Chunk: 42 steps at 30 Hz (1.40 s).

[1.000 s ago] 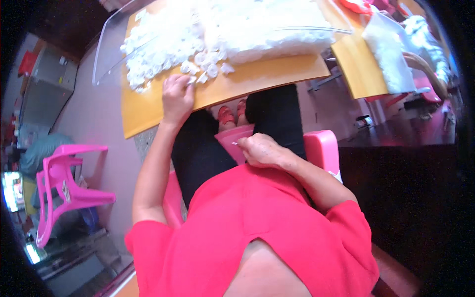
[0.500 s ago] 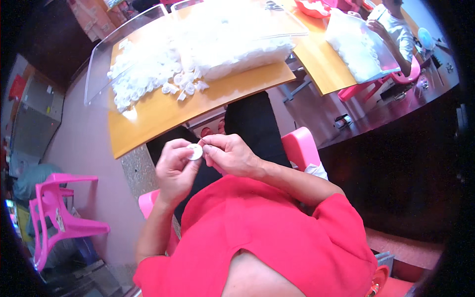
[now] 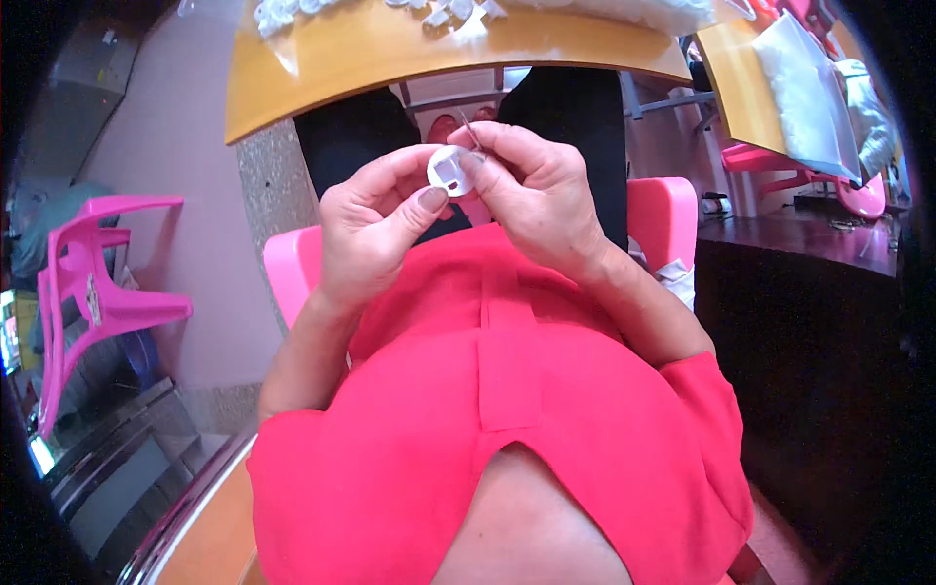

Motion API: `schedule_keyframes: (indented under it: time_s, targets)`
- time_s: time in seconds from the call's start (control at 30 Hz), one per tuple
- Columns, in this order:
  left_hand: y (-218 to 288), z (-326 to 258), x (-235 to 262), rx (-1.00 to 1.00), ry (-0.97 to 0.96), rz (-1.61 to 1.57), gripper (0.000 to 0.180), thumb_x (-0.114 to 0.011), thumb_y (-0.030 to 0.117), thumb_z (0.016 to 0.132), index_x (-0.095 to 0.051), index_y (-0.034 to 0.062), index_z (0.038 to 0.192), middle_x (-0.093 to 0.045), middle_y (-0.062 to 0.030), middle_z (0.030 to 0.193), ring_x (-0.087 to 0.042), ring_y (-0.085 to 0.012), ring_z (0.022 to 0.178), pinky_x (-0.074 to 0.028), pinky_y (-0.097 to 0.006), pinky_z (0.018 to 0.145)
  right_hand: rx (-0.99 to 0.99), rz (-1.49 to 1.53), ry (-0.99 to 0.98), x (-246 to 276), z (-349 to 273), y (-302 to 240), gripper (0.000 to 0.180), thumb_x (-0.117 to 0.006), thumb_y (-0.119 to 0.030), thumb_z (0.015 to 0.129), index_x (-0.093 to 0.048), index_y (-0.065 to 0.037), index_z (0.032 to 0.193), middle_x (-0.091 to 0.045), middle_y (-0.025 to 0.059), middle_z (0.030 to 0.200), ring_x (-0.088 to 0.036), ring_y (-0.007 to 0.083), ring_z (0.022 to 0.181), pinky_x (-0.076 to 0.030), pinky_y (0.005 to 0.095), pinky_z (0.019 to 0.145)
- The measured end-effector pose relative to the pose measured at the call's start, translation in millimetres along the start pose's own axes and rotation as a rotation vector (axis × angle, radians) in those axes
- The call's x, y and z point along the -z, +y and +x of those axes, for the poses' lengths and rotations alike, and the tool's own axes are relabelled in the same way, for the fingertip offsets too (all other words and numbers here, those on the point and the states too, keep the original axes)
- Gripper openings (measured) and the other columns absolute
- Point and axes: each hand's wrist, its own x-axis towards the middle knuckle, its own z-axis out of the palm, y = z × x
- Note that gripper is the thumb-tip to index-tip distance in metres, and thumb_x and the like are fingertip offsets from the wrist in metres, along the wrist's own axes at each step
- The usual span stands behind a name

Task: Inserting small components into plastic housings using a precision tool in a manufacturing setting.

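A small round white plastic piece [image 3: 441,174] is pinched at its left side between the fingers and thumb of my left hand [image 3: 366,224]. Its face shows a squarish recess and a small dark red spot near the lower edge. My right hand [image 3: 546,195] is closed on a thin, pointed metal tool [image 3: 468,127], whose tip sticks up past the fingers; the rest of it is hidden in the grip. The right thumb rests against the piece's right edge. Both hands meet above my lap, just short of the table.
Ahead stands a yellow-brown table [image 3: 390,60] with many white plastic pieces [image 3: 458,12] along its far part. A pink plastic chair [image 3: 107,292] is at the left. To the right, a large clear bag of white pieces [image 3: 809,97] sits beside a person's sleeve [image 3: 863,117].
The view has tipped downward, so the table sits higher in the picture. The white piece now faces up with its recess showing, and my left thumb has shifted to its lower edge.
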Motion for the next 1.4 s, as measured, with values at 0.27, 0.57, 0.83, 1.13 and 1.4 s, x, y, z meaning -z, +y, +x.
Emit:
schedule_keyframes:
  time_s: [0.27, 0.57, 0.83, 1.13, 1.4]
  targets:
    - [3, -1, 6, 0.021, -0.02, -0.231, 0.036, -0.063, -0.008, 0.083, -0.057, -0.005, 0.118, -0.063, -0.0102, 0.109, -0.06, -0.0147, 0.1, -0.051, -0.027, 0.087, 0.078, -0.054, 0.01, -5, -4, 3, 0.022, -0.059, -0.003, 0.088, -0.06, 0.005, 0.108, -0.068, 0.0146, 0.083, -0.066, 0.0151, 0.073, -0.054, 0.0277, 0.065]
    - [1, 0, 24, -0.074, -0.072, -0.239, 0.038, -0.062, -0.013, 0.079, -0.059, -0.0038, 0.116, -0.055, -0.0096, 0.113, -0.06, -0.02, 0.103, -0.052, -0.029, 0.088, 0.37, -0.485, -0.248, 6, -11, 0, 0.038, -0.059, 0.01, 0.079, -0.057, 0.006, 0.116, -0.063, 0.0168, 0.078, -0.065, 0.0249, 0.065, -0.051, 0.0295, 0.059]
    - [-1, 0, 23, -0.052, -0.043, -0.218, 0.036, -0.061, -0.014, 0.079, -0.06, -0.0036, 0.114, -0.054, -0.0084, 0.112, -0.06, -0.0196, 0.103, -0.052, -0.029, 0.087, 0.353, -0.533, -0.27, 4, -8, 1, 0.035, -0.061, 0.008, 0.078, -0.058, 0.006, 0.113, -0.06, 0.0164, 0.073, -0.063, 0.0276, 0.062, -0.049, 0.0335, 0.054]
    - [-5, 0, 22, -0.011, -0.049, -0.243, 0.033, -0.061, -0.012, 0.081, -0.06, -0.004, 0.113, -0.054, -0.0079, 0.113, -0.06, -0.0192, 0.104, -0.053, -0.028, 0.087, 0.349, -0.513, -0.274, 4, -6, 8, 0.022, -0.057, 0.0, 0.077, -0.054, 0.0, 0.099, -0.056, 0.0168, 0.066, -0.06, 0.0349, 0.06, -0.049, 0.0426, 0.051]
    - [-6, 0, 23, 0.011, -0.051, -0.263, 0.033, -0.061, -0.009, 0.083, -0.058, -0.0018, 0.115, -0.062, -0.0091, 0.106, -0.064, -0.0167, 0.096, -0.055, -0.028, 0.083, 0.19, -0.298, -0.276, 0, -6, 6, 0.015, -0.053, 0.003, 0.083, -0.055, 0.001, 0.097, -0.056, 0.0199, 0.068, -0.061, 0.0356, 0.063, -0.046, 0.0403, 0.053]
